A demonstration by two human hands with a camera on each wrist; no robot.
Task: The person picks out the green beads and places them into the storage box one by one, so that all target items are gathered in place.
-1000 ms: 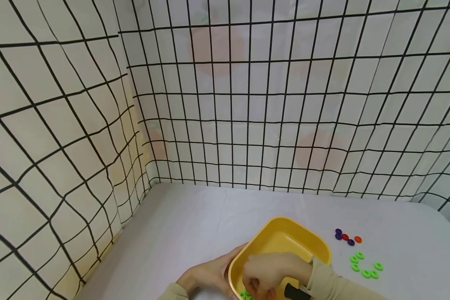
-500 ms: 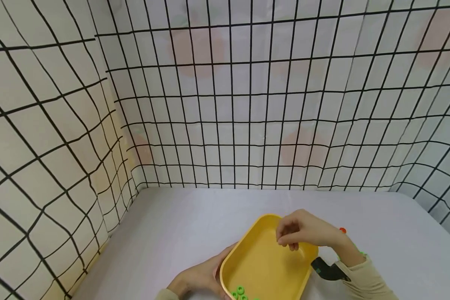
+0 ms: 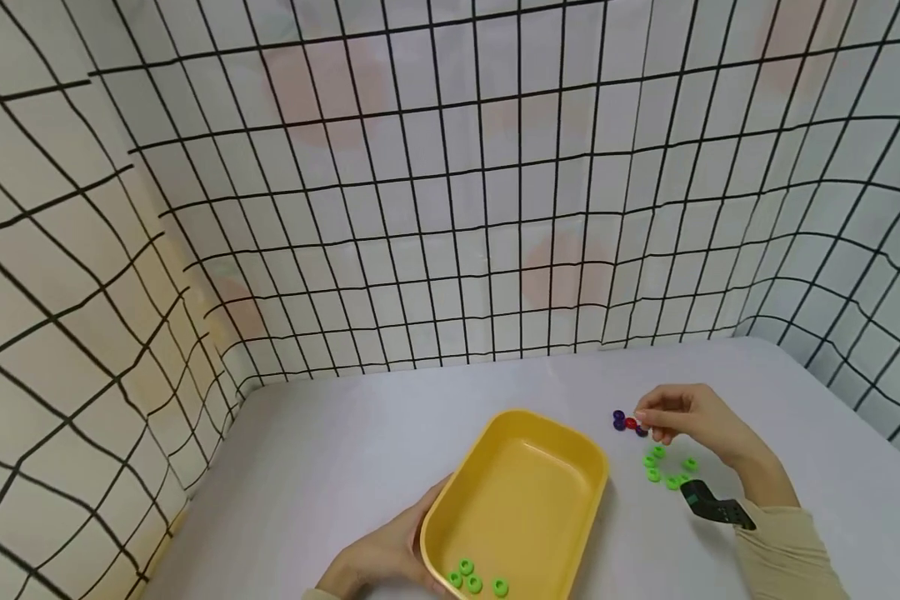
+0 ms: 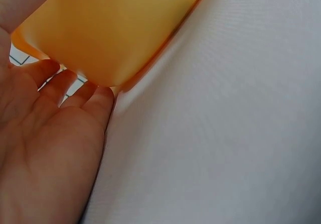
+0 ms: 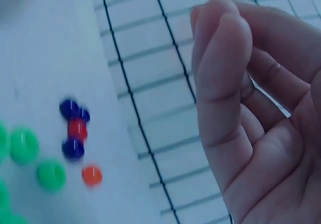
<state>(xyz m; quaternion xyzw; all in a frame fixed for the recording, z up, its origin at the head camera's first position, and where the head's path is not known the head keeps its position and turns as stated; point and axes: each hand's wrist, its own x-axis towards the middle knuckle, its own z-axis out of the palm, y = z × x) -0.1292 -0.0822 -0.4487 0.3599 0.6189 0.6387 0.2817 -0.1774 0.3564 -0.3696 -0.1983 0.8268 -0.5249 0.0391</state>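
Head view shows your right hand [image 3: 682, 417] hovering over the loose beads on the white table [image 3: 360, 450], fingers curled toward the thumb and holding nothing you can confirm from here; the tips sit just beside the purple and red beads [image 3: 625, 422], with the green rings [image 3: 667, 471] scattered near your wrist. Your left hand [image 3: 382, 558] rests against the near-left corner of the yellow tray [image 3: 528, 467], where 4 green rings [image 3: 474, 579] lie in the bottom. These rings are small, smooth, glossy plastic with a centre hole, so a pinch that lands off-centre could flick one across the slick cloth, and your wrist could sweep the green cluster as it passes above it. Left wrist view shows the hand [image 4: 45, 148] with relaxed, nearly straight fingers [image 4: 65, 81] touching the tray [image 4: 110, 28] at its rounded lower edge, steadying, not gripping; the tray is thin, matte, light plastic, so a nudge could slide it. Right wrist view shows the fingers [image 5: 220, 78] curled loosely over an empty palm, well above the beads [image 5: 74, 131]; an orange bead [image 5: 92, 175] lies apart from the purple and red ones, and the blur there warns you that a hasty reach could miss.
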